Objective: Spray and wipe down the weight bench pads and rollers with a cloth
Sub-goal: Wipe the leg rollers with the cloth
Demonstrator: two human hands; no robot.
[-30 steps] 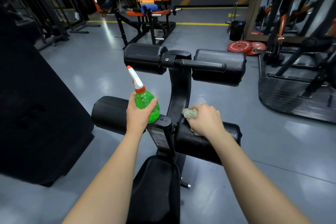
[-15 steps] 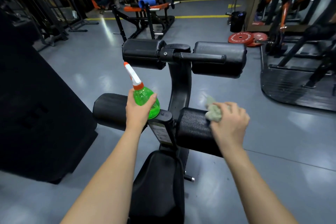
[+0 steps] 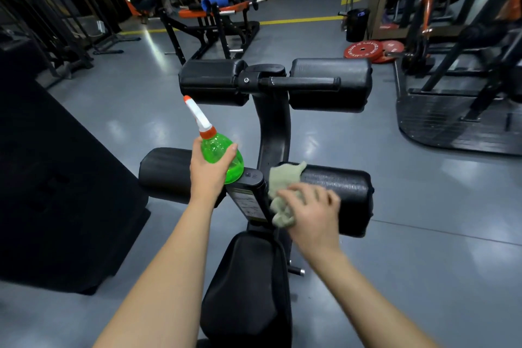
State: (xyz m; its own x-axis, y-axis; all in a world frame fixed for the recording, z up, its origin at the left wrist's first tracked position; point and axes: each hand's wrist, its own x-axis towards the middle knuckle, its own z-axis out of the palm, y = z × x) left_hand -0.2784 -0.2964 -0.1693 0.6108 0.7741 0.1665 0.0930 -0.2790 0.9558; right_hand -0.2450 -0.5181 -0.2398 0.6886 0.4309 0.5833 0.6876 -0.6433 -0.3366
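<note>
Slid inward along the roller [image 3: 341, 186], blurred right hand [image 3: 312, 213] presses cloth [image 3: 282, 178], grip unclear; left hand [image 3: 207, 175] clamps spray bottle [image 3: 219, 148].

Near left, translucent green plastic spray bottle [image 3: 223, 158]: orange collar, white neck, orange tip. Beside it, crumpled pale sage-green cloth [image 3: 282, 178]. Near right padded vinyl roller [image 3: 344, 186]: black, finely grained, dull sheen. Nearest, long black vinyl seat pad [image 3: 245, 291]. Underfoot, glossy grey floor [image 3: 395, 234]; far across it, yellow painted line [image 3: 299, 20]. Far right, round red weight plates [image 3: 363, 49], white lettering. Far left, orange bench pad [image 3: 192, 12], blue foam roll [image 3: 214, 0].
</note>
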